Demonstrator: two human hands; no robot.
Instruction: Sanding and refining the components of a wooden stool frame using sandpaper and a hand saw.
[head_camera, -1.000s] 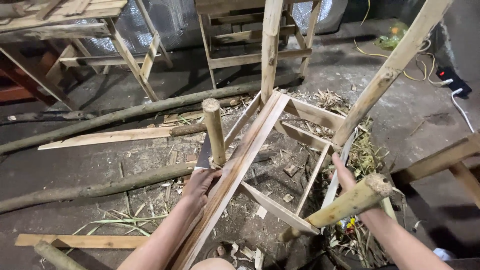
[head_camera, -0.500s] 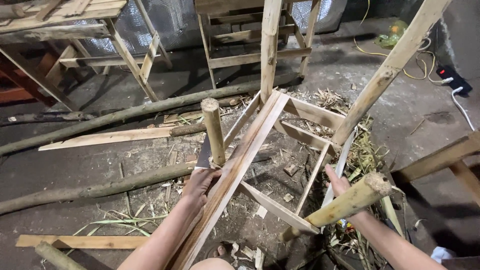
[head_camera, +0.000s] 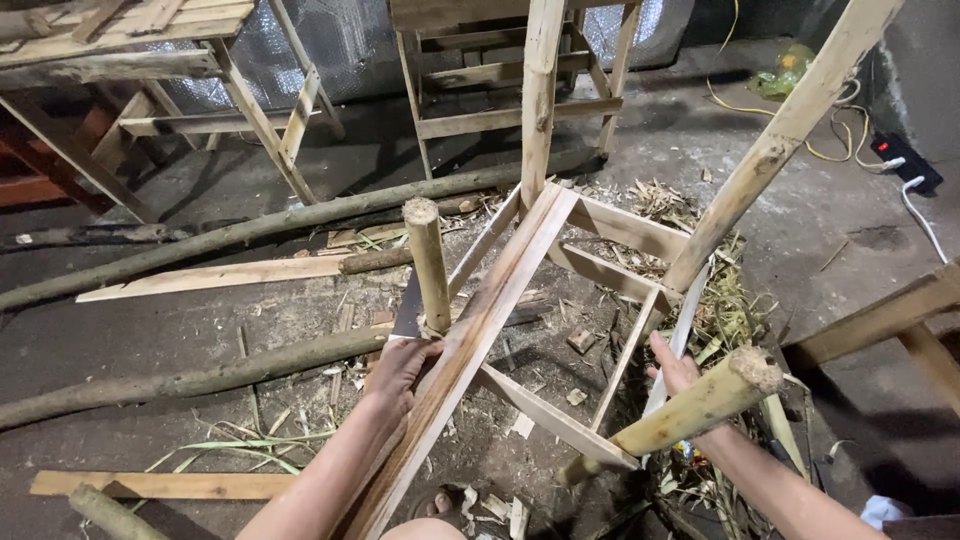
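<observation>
An upturned wooden frame (head_camera: 560, 290) sits on the littered floor (head_camera: 150, 330), legs pointing up. The left hand (head_camera: 398, 368) grips a flat blade (head_camera: 408, 305) against the short leg (head_camera: 428, 262). The right hand (head_camera: 675, 368) clasps a pale slat (head_camera: 680, 330), partly hidden behind the near leg (head_camera: 700, 405).

An upturned wooden frame (head_camera: 560, 300) of round legs and flat slats fills the middle. The left hand (head_camera: 400, 365) grips a knife (head_camera: 408, 305) whose blade stands against the near-left leg (head_camera: 428, 262) of the frame, just beside a long diagonal board (head_camera: 470, 350). The right hand (head_camera: 672, 368) rests on a thin slat (head_camera: 680, 335) at the frame's right side, just behind the near-right leg (head_camera: 700, 405). Left of the frame, long poles (head_camera: 240, 230) and a plank (head_camera: 210, 275) lie on the floor (head_camera: 140, 330). Right of the frame sits a power strip (head_camera: 905, 160) with cables.
</observation>
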